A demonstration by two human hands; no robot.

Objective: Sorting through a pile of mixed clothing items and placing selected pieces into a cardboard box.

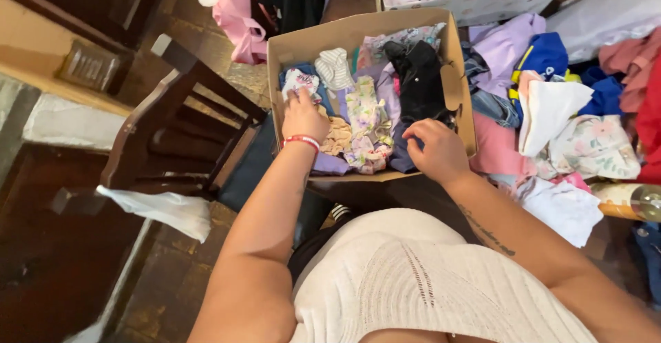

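- Cardboard box (458,74) sits open in front of the person, full of small folded clothes.
- Left hand (303,116) is inside the box at its left side, fingers curled down onto a white printed garment (299,80); whether it pinches the cloth or just presses on it, cannot tell. Red-and-white bracelet (301,140) on that wrist.
- Right hand (435,149) is at the box's near right edge, fingers bent and loosely curled, touching the clothes beside a black garment (418,78); grip not clear.
- Between the 2 hands: a floral lilac piece (365,119) and a beige lacy piece (337,136).
- Striped grey-white item (335,67) lies farther back in the box.
- Right of the box: loose pile of clothes, including a white garment (551,109), a blue one (547,55), a pink one (496,147).
- Left of the box: dark wooden chair (158,129), with a white cloth (162,209) draped over its near rail.
- A second box (509,2) with clothes sits behind.
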